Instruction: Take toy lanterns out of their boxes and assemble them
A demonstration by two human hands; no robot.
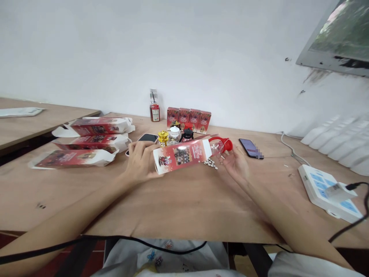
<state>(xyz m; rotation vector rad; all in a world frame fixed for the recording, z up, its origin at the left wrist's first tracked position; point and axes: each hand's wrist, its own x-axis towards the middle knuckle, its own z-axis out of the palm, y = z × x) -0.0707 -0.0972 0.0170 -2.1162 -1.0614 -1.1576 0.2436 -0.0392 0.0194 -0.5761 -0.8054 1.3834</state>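
Note:
My left hand (141,161) grips the closed-looking left end of a red printed carton (187,155), held tilted above the table. At the carton's right end, my right hand (235,164) has its fingers around a small red lantern (227,144) with a clear body and wire handle. The lantern's clear part is at the carton's mouth; how far inside it reaches is hidden. Behind the carton stand a gold lantern (163,137), a white lantern (174,134) and a black lantern (188,134). Small round silvery discs (211,164) lie below the lantern.
Open red cartons (77,158) lie at the left. Several small red boxes (183,115) and a bottle (155,112) stand by the wall. One phone (250,149) lies right; another phone (148,137) is behind my left hand. A white power strip (323,188) with cables sits far right.

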